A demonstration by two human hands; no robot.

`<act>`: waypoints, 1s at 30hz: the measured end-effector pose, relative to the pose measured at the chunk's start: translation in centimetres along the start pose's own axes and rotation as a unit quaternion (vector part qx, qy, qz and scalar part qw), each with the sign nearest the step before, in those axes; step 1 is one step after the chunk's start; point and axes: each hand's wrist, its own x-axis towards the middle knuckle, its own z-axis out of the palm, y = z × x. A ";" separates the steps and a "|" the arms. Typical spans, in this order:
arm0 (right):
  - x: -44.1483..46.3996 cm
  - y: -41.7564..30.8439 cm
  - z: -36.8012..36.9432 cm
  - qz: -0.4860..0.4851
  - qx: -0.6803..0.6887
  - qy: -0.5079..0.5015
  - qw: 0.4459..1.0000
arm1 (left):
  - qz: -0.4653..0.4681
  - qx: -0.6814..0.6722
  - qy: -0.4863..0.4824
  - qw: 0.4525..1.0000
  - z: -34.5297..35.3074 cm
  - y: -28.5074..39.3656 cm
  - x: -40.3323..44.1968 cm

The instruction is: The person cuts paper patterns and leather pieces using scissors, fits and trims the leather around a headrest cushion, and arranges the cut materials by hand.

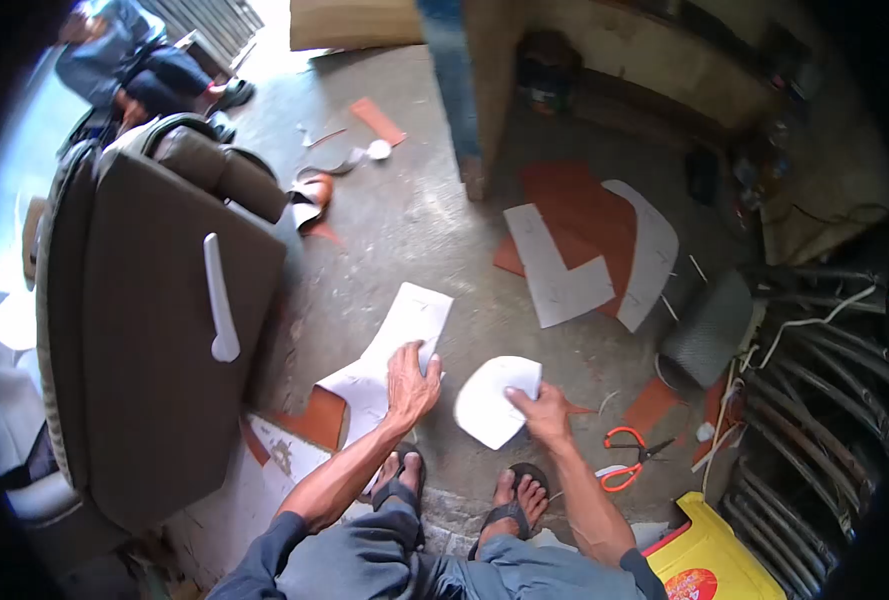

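Note:
My left hand (pixel 412 384) lies on a long, curved white cut-out sheet (pixel 409 315), thumb apart from the fingers. A brown-orange piece (pixel 318 418) sits beside that sheet's lower end. My right hand (pixel 545 411) grips a smaller rounded white cut-out piece (pixel 491 405) by its right edge, thumb on top and the other fingers hidden beneath. Orange-handled scissors (pixel 632 458) rest on the floor to the right of my right hand, their blades parted.
A brown padded seat (pixel 154 330) stands at left. Ahead lie brown-orange sheets (pixel 574 205), an L-shaped white piece (pixel 556 275) and a curved one (pixel 652 245). At right are a grey roll (pixel 706 330), metal frames (pixel 809 400) and a yellow packet (pixel 714 555). Another person (pixel 129 65) sits far left.

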 end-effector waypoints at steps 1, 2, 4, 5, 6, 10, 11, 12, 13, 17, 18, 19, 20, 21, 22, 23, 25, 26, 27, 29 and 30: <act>0.1 0.3 -0.6 -0.001 0.017 0.009 1.000 | -0.006 -0.001 0.006 1.000 0.4 -1.5 0.0; -0.2 -0.2 -1.0 -0.003 0.010 0.006 1.000 | -0.054 0.051 -0.016 0.997 1.0 -2.2 -0.1; -0.9 -1.8 -2.2 -0.020 -0.094 0.123 0.988 | -0.107 0.125 -0.082 0.983 2.4 -1.7 -0.8; -1.2 -2.3 -2.7 -0.020 -0.101 0.125 0.987 | -0.108 0.118 -0.083 0.984 2.5 -0.7 -0.9; -1.4 -2.7 -3.1 -0.026 -0.065 0.139 0.988 | -0.030 0.120 -0.104 0.987 2.6 0.1 -1.0; -2.3 -3.4 -3.0 -0.057 0.024 0.158 0.985 | 0.212 0.028 -0.221 0.951 3.3 1.7 -0.3; -2.7 -3.8 -2.8 -0.062 0.062 0.155 0.984 | 0.213 0.025 -0.221 0.951 3.8 1.4 -0.1; -2.5 -3.3 -2.6 -0.061 0.076 0.151 0.984 | 0.190 -0.133 -0.259 0.938 4.2 1.3 0.2; -2.4 -2.9 -2.1 -0.061 0.074 0.154 0.983 | 0.161 -0.287 -0.291 0.898 4.7 1.1 0.2; 0.4 -1.1 -1.8 -0.034 -0.034 0.062 0.997 | 0.153 -0.050 0.029 0.986 3.7 -1.5 -2.4; 1.7 -0.9 -1.7 -0.051 -0.098 0.057 0.992 | 0.135 0.003 0.094 0.986 3.8 -3.2 -2.6; 2.9 -0.6 -1.5 -0.067 -0.160 0.053 0.983 | 0.117 0.057 0.158 0.979 3.5 -4.7 -2.7; 3.9 -0.6 -1.2 -0.067 -0.158 0.053 0.984 | 0.118 0.059 0.157 0.979 2.2 -5.3 -2.3; 4.8 -0.5 -1.0 -0.158 -0.272 0.066 0.947 | 0.084 0.020 0.148 0.985 1.1 -5.7 -1.3; 5.2 -0.4 -0.9 -0.245 -0.382 0.078 0.888 | 0.048 -0.021 0.139 0.989 0.1 -5.5 -0.2; 5.2 -0.3 -1.0 -0.245 -0.383 0.077 0.887 | 0.047 -0.022 0.140 0.989 -0.8 -4.9 1.4; 5.0 0.1 -1.5 -0.261 -0.409 0.029 0.874 | -0.088 -0.017 -0.082 0.993 -2.6 -3.6 5.4; 5.5 2.3 -2.0 -0.344 -0.417 0.010 0.842 | -0.087 -0.021 -0.079 0.993 -2.3 -3.7 7.5; 5.0 3.1 -2.1 -0.344 -0.420 0.010 0.840 | -0.103 -0.081 -0.144 0.981 -1.1 -4.1 9.4; 3.5 4.5 -2.3 -0.315 -0.445 0.011 0.838 | -0.172 -0.255 -0.327 0.893 -2.2 -1.9 10.6; 2.7 5.2 -2.5 -0.285 -0.461 0.011 0.840 | -0.057 -0.285 -0.337 0.896 -2.0 -1.4 10.9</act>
